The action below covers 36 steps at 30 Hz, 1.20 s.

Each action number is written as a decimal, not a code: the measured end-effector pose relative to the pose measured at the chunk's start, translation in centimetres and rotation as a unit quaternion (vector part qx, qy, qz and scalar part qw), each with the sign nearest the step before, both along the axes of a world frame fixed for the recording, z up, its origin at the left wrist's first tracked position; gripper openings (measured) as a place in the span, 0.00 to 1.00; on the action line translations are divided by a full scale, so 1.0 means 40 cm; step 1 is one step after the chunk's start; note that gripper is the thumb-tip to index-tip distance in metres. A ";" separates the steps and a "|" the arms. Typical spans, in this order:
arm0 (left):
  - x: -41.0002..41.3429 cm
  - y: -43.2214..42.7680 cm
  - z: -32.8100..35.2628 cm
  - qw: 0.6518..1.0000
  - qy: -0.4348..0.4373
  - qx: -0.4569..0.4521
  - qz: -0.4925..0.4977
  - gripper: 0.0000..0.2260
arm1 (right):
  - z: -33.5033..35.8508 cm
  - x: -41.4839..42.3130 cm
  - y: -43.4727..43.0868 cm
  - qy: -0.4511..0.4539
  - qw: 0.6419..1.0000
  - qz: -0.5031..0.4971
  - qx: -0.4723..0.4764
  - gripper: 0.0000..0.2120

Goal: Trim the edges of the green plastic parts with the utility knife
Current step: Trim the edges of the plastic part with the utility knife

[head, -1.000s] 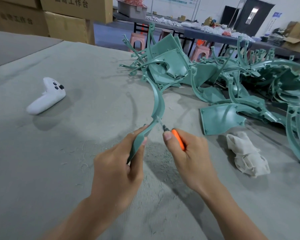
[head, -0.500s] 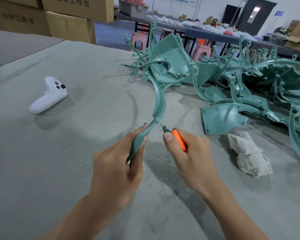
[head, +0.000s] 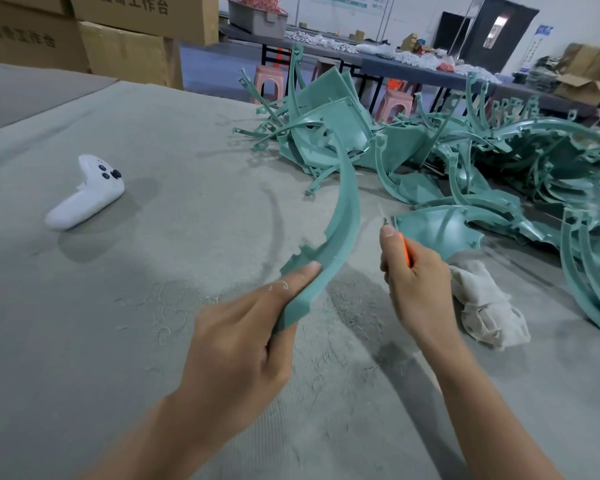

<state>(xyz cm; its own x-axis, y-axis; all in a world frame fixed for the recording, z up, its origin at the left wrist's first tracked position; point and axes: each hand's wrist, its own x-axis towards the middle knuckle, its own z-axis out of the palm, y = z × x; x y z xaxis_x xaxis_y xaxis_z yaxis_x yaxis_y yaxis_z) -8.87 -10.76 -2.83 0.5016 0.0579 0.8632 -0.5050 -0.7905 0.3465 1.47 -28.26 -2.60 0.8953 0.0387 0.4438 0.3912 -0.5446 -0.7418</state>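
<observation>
**Part Held Up, Blade Clear**

The left hand (head: 243, 341) grips the lower end of the curved green part (head: 343, 216) at frame centre, likely to expose its edge. The right hand (head: 416, 282) is curled round the utility knife (head: 405, 252), with the blade beside the part, not touching.

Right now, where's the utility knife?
Head view, right of centre: the utility knife is gripped in the right hand, blade up, just right of the curved green part the left hand holds.

The curved green part (head: 343, 216) and the pile of parts (head: 499, 161) are smooth plastic with a dull sheen, the table cover (head: 153, 271) is rough grey cloth, the rag (head: 489, 306) crumpled off-white cloth, and the boxes (head: 129, 50) matt cardboard.
</observation>
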 end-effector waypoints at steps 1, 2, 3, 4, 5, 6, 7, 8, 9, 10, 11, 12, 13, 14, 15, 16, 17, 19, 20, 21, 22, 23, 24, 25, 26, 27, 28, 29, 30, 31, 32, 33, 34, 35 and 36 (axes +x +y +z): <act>0.002 0.000 0.000 1.000 -0.002 0.009 0.005 0.12 | 0.005 -0.004 0.002 0.000 1.000 0.010 0.021 0.37; 0.004 0.001 -0.001 1.000 -0.003 0.012 0.015 0.13 | 0.009 -0.012 0.007 -0.005 0.999 0.033 0.042 0.35; 0.006 0.003 -0.001 1.000 -0.002 0.010 0.029 0.13 | 0.012 -0.021 0.013 -0.012 0.997 0.061 0.048 0.32; 0.008 0.006 -0.002 0.999 -0.003 0.007 0.046 0.14 | 0.014 -0.031 0.020 -0.021 0.995 0.091 0.037 0.30; 0.010 0.008 -0.003 0.998 -0.005 0.007 0.063 0.14 | 0.015 -0.043 0.028 -0.028 0.992 0.123 0.016 0.29; 0.012 0.010 -0.004 0.997 -0.008 0.009 0.078 0.15 | 0.016 -0.055 0.035 -0.032 0.988 0.150 -0.005 0.29; 0.013 0.013 -0.004 0.996 -0.010 0.014 0.090 0.16 | 0.017 -0.064 0.041 -0.035 0.985 0.170 -0.019 0.28; 0.015 0.015 -0.004 0.995 -0.009 0.017 0.100 0.16 | 0.017 -0.071 0.046 -0.038 0.982 0.185 -0.026 0.27; 0.017 0.017 -0.004 0.994 -0.004 0.020 0.108 0.16 | 0.017 -0.075 0.049 -0.043 0.979 0.194 -0.032 0.26; 0.017 0.017 -0.003 0.993 0.003 0.022 0.113 0.17 | 0.014 -0.077 0.052 -0.047 0.978 0.200 -0.041 0.24; 0.016 0.017 -0.003 0.993 0.012 0.022 0.116 0.17 | 0.012 -0.078 0.054 -0.051 0.977 0.202 -0.049 0.24; 0.015 0.016 -0.002 0.993 0.020 0.021 0.118 0.16 | 0.010 -0.078 0.055 -0.053 0.977 0.201 -0.054 0.24; 0.014 0.016 -0.001 0.993 0.028 0.019 0.117 0.16 | 0.008 -0.078 0.056 -0.055 0.977 0.197 -0.056 0.24; 0.012 0.015 -0.001 0.993 0.036 0.017 0.114 0.16 | 0.007 -0.077 0.056 -0.056 0.978 0.194 -0.057 0.24; 0.011 0.014 0.000 0.993 0.041 0.014 0.111 0.16 | 0.005 -0.076 0.055 -0.058 0.978 0.191 -0.058 0.24; 0.010 0.014 0.000 0.993 0.045 0.012 0.110 0.16 | 0.005 -0.076 0.055 -0.057 0.979 0.187 -0.057 0.23; 0.009 0.013 0.000 0.993 0.045 0.011 0.108 0.16 | 0.004 -0.075 0.056 -0.056 0.980 0.182 -0.053 0.23; 0.006 0.011 0.001 0.994 0.042 0.010 0.101 0.15 | 0.003 -0.072 0.056 -0.054 0.982 0.172 -0.046 0.21; 0.005 0.010 0.001 0.994 0.042 0.009 0.097 0.15 | 0.003 -0.071 0.056 -0.051 0.983 0.169 -0.044 0.21; 0.005 0.009 0.000 0.995 0.043 0.006 0.090 0.15 | 0.002 -0.069 0.056 -0.049 0.984 0.168 -0.043 0.20; 0.005 0.009 -0.001 0.995 0.048 0.003 0.084 0.15 | 0.002 -0.070 0.055 -0.048 0.984 0.169 -0.042 0.20; 0.005 0.009 -0.001 0.996 0.053 -0.003 0.077 0.15 | 0.002 -0.071 0.056 -0.049 0.983 0.172 -0.040 0.20; 0.005 0.010 -0.002 0.996 0.058 -0.010 0.072 0.15 | 0.003 -0.073 0.058 -0.053 0.982 0.178 -0.039 0.20; 0.005 0.011 -0.003 0.996 0.062 -0.016 0.067 0.15 | 0.003 -0.076 0.059 -0.057 0.980 0.186 -0.039 0.20; 0.005 0.012 -0.005 0.996 0.064 -0.020 0.062 0.15 | 0.003 -0.080 0.061 -0.059 0.978 0.196 -0.038 0.20; 0.005 0.014 -0.007 0.996 0.064 -0.022 0.061 0.15 | 0.003 -0.082 0.062 -0.061 0.977 0.203 -0.037 0.20; 0.005 0.015 -0.008 0.996 0.063 -0.022 0.061 0.15 | 0.004 -0.082 0.063 -0.059 0.976 0.206 -0.035 0.20; 0.005 0.015 -0.009 0.996 0.062 -0.021 0.060 0.15 | 0.004 -0.083 0.063 -0.057 0.976 0.205 -0.032 0.20; 0.005 0.015 -0.010 0.996 0.060 -0.019 0.059 0.15 | 0.003 -0.083 0.063 -0.054 0.977 0.203 -0.030 0.20; 0.006 0.016 -0.011 0.996 0.060 -0.018 0.057 0.15 | 0.002 -0.082 0.063 -0.051 0.978 0.200 -0.029 0.21; 0.008 0.017 -0.010 0.996 0.060 -0.019 0.056 0.14 | 0.001 -0.083 0.064 -0.050 0.979 0.196 -0.031 0.21; 0.008 0.018 -0.010 0.996 0.059 -0.020 0.057 0.14 | 0.000 -0.082 0.066 -0.049 0.980 0.191 -0.033 0.22; 0.008 0.018 -0.010 0.997 0.056 -0.021 0.058 0.14 | -0.001 -0.081 0.068 -0.050 0.981 0.186 -0.034 0.22; 0.007 0.018 -0.010 0.997 0.051 -0.019 0.057 0.14 | -0.002 -0.079 0.068 -0.051 0.982 0.179 -0.035 0.22; 0.004 0.017 -0.010 0.997 0.046 -0.014 0.056 0.14 | -0.002 -0.075 0.066 -0.047 0.984 0.168 -0.035 0.22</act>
